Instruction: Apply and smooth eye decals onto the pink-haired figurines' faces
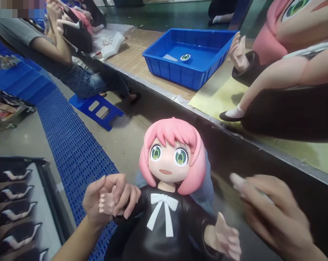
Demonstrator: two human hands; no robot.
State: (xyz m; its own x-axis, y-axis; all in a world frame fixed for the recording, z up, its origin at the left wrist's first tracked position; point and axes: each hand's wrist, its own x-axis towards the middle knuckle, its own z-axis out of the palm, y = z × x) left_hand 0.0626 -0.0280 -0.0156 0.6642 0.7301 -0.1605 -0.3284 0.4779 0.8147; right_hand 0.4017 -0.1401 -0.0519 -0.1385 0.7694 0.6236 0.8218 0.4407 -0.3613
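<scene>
Clasping pink-haired figure (pixel 169 195) by its wrist, lower centre: left fingers (pixel 122 186) | right fingers (pixel 267 206) blurred, hold was unclear | one-sided grip risked slipping

"What kind of place is this?"

"A toy-figure workshop, probably a factory floor: a long workbench (pixel 139 41) stretches between eleven and three o'clock, with a blue plastic bin (pixel 172 71) holding an eye piece (pixel 185 57) at one."

"Just one figure?"

"Several alike. One pink-haired figure (pixel 168 186) is at six, another figure (pixel 280 72) on the bench at two. Someone (pixel 51 50) on a plastic stool (pixel 84 104) handles a third figure (pixel 75 37) at ten, and matching parts (pixel 20 209) line up at eight."
</scene>
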